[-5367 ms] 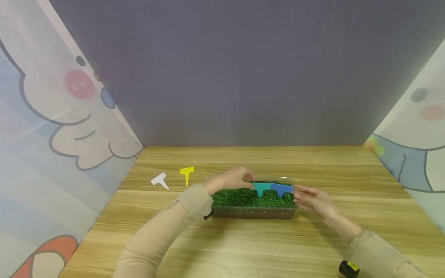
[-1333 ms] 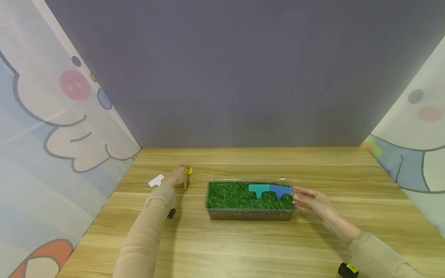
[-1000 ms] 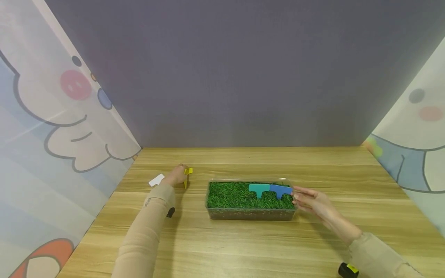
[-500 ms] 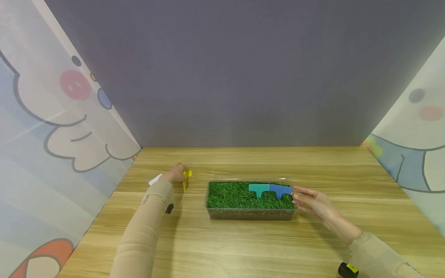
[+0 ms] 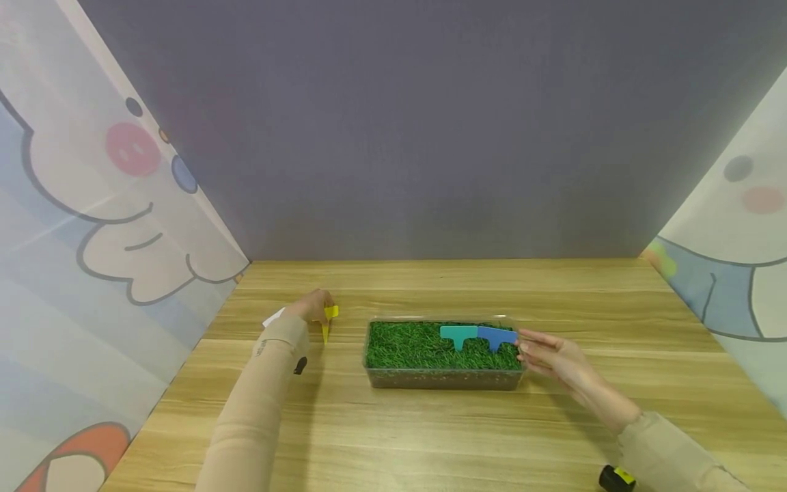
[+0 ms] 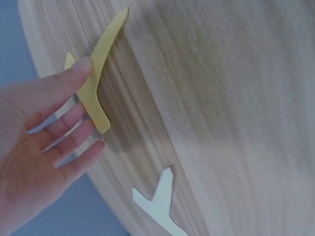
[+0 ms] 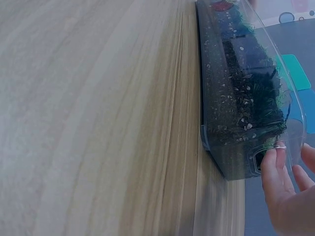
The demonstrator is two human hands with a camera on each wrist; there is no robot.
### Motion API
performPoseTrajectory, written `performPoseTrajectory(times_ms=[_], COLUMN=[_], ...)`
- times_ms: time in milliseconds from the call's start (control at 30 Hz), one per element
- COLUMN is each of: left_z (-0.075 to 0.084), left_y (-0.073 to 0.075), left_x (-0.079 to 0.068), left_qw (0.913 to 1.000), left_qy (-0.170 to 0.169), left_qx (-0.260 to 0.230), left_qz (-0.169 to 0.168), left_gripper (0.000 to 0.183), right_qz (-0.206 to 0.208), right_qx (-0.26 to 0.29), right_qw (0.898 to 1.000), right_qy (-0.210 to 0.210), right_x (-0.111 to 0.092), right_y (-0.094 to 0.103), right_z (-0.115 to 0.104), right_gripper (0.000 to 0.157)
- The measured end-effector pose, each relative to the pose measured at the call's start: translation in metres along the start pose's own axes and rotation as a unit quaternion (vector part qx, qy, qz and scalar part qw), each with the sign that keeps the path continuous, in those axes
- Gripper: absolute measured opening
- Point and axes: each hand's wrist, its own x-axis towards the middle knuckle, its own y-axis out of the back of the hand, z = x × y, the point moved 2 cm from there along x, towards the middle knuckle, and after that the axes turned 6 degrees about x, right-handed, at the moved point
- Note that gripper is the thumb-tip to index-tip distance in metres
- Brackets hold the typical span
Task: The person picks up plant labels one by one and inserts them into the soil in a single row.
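My left hand [image 5: 312, 306] pinches a yellow T-shaped plant label [image 6: 101, 59] over the left part of the table, thumb on its top face and fingers beneath. A white plant label [image 6: 160, 204] lies on the wood close by, partly covered by my left arm in the head view. At the right end of a clear planter box [image 5: 443, 380], the fairly straight fingers of my right hand [image 5: 568, 365] touch the end wall. Artificial-looking green grass [image 5: 406, 345] fills this box over dark soil. A teal label [image 5: 458, 332] and a blue label [image 5: 496, 335] stand upright in it, side by side.
The wooden table [image 5: 430, 430] ends at a grey back panel [image 5: 399, 150]. Cartoon-printed sheets [image 5: 92, 273] flank it on both sides. A small black device with a yellow mark [image 5: 617, 478] is at my right sleeve.
My left hand has left the teal label and gone to the yellow one. Over the last second the yellow label has shifted slightly toward me in its grasp. The right hand stays put.
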Motion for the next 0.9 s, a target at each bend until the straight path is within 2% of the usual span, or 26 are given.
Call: performPoseTrajectory(times_ms=[200, 333, 633, 900], left_z=[-0.006, -0.009, -0.017, -0.016], left_y=[0.001, -0.001, -0.003, -0.003], left_x=[0.001, 0.000, 0.004, 0.001], left_qw=[0.9999, 0.9990, 0.9997, 0.9991], left_qy=[0.010, 0.017, -0.011, -0.014], left_qx=[-0.011, -0.038, -0.019, -0.038], left_qz=[-0.005, -0.014, -0.008, -0.011], left_gripper=[0.046, 0.043, 0.038, 0.043], right_qz=[0.003, 0.006, 0.005, 0.000], right_qx=[0.011, 0.005, 0.006, 0.007], right_qw=[1.000, 1.000, 1.000, 1.000], right_qy=[-0.004, -0.005, -0.007, -0.001], right_x=[0.000, 0.001, 0.002, 0.002], right_y=[0.002, 0.002, 0.002, 0.002], right_z=[0.001, 0.001, 0.002, 0.003], right_gripper=[0.060, 0.061, 0.060, 0.060])
